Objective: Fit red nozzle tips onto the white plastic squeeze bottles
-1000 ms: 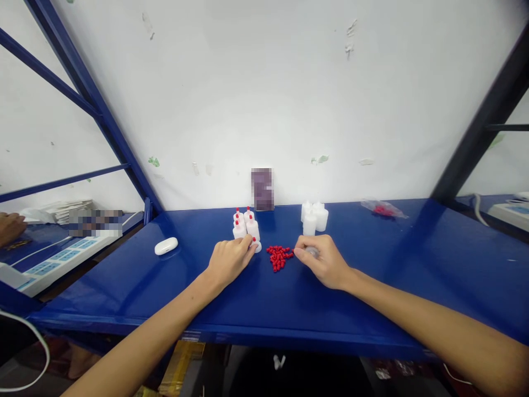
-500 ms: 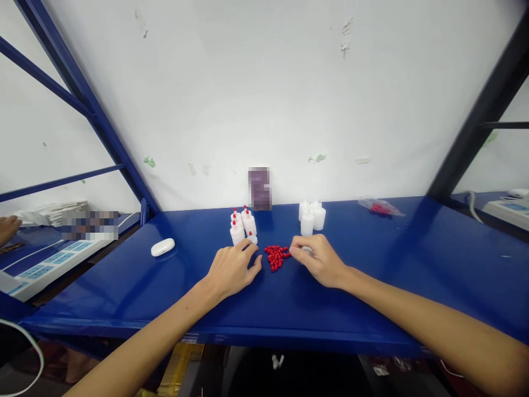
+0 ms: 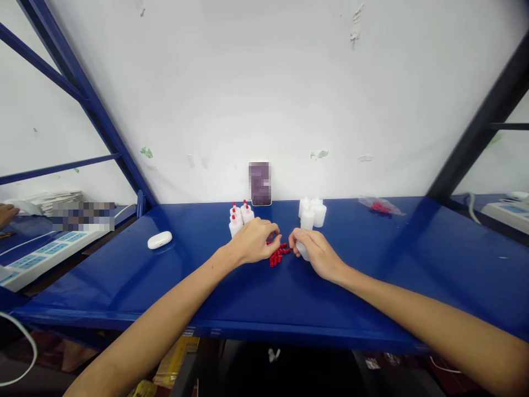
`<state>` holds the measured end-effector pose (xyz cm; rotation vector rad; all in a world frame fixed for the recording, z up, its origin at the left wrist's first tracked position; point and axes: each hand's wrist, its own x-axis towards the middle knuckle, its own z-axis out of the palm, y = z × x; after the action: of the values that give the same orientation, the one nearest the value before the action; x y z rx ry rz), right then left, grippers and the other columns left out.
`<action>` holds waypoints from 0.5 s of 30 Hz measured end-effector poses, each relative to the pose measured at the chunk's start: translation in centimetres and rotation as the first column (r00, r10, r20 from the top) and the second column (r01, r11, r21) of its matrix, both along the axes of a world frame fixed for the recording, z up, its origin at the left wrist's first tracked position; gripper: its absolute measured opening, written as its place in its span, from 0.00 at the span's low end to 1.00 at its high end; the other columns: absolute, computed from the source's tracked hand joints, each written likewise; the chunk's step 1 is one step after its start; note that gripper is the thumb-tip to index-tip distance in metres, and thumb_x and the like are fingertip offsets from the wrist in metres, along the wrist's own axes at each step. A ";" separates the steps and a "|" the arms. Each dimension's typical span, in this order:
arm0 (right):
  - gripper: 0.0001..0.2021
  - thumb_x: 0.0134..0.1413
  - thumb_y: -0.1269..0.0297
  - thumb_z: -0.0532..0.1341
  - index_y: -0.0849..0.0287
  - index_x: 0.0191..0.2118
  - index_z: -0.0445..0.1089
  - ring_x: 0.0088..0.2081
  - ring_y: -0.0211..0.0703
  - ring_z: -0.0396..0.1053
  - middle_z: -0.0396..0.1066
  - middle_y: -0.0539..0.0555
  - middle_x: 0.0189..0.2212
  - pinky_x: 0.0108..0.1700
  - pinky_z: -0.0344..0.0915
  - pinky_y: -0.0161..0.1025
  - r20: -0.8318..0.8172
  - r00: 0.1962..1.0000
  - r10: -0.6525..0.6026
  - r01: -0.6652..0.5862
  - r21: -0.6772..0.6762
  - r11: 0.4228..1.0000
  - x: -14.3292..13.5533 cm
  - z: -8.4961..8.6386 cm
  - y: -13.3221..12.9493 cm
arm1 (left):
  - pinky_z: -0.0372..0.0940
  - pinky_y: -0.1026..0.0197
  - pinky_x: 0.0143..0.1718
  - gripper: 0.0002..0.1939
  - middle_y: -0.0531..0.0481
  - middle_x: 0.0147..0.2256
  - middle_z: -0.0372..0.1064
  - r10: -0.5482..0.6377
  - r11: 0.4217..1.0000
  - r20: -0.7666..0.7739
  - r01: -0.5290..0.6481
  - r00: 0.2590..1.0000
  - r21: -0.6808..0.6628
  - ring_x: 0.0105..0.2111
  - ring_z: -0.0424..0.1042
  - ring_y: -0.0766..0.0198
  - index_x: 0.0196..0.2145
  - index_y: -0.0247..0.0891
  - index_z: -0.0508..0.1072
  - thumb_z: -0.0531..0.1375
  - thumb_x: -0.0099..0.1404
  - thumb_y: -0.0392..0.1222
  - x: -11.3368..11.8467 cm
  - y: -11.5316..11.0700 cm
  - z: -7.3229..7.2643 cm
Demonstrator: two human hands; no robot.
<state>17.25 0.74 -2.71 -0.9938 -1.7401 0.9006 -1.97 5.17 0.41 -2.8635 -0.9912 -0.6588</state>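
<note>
Your right hand (image 3: 320, 253) has its grip closed on one white bottle (image 3: 303, 251), which tilts beside the red caps (image 3: 276, 259); your left hand (image 3: 255, 241) is over the near side of the capped bottles and at the edge of the caps, fingers curled, and you cannot tell from here whether its grip holds one; it has just shifted from the capped bottles to the caps, so both hands are now at the pile.

Outward on the blue surface (image 3: 372, 259), five red-tipped capped bottles (image 3: 235, 224) show to the left, and your hand may hide more; at least four white bottles without red tips (image 3: 307, 219) stand overlapping to the right; the loose caps are too bunched to count; there is one white case (image 3: 160, 240), one phone (image 3: 260, 184) against the wall and one clear bag (image 3: 380, 207) with red pieces inside.
</note>
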 end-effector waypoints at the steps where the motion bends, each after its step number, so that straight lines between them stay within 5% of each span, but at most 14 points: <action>1: 0.22 0.65 0.54 0.48 0.59 0.24 0.65 0.24 0.38 0.62 0.62 0.49 0.20 0.30 0.57 0.36 -0.015 0.999 -0.029 0.029 -0.014 0.999 0.0 -0.2 0.1 | 0.62 0.59 0.36 0.10 0.47 0.29 0.72 -0.004 1.000 -0.005 0.004 1.000 -0.003 0.29 0.70 0.61 0.34 0.35 0.76 0.55 0.66 0.39 0.1 -0.1 -0.3; 6: 0.22 0.60 0.54 0.50 0.58 0.19 0.62 0.20 0.38 0.60 0.61 0.49 0.16 0.25 0.55 0.36 -0.113 0.978 -0.177 0.168 -0.080 0.982 0.1 -0.2 0.3 | 0.62 0.60 0.35 0.12 0.46 0.35 0.70 -0.043 0.999 -0.135 0.042 0.990 -0.007 0.36 0.70 0.58 0.41 0.39 0.79 0.57 0.68 0.45 1.4 0.2 -0.1; 12: 0.20 0.56 0.56 0.49 0.58 0.17 0.62 0.19 0.38 0.60 0.62 0.50 0.13 0.25 0.54 0.36 -0.106 0.971 -0.214 0.211 -0.042 0.977 0.6 0.1 0.6 | 0.61 0.59 0.33 0.08 0.47 0.30 0.71 -0.096 0.983 -0.242 0.053 0.965 -0.177 0.33 0.70 0.56 0.35 0.40 0.81 0.63 0.64 0.45 3.3 1.9 0.7; 15: 0.20 0.56 0.57 0.48 0.57 0.17 0.62 0.18 0.38 0.59 0.61 0.50 0.11 0.25 0.54 0.36 -0.104 0.972 -0.210 0.207 -0.040 0.977 0.8 -0.1 0.8 | 0.60 0.59 0.33 0.05 0.47 0.29 0.71 -0.116 0.986 -0.237 0.083 0.965 -0.142 0.33 0.70 0.57 0.32 0.38 0.80 0.64 0.62 0.41 3.8 2.2 0.8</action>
<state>18.05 1.57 -2.82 -1.1041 -1.5042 0.8302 1.82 7.38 1.19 -3.0279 -0.8894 -0.2416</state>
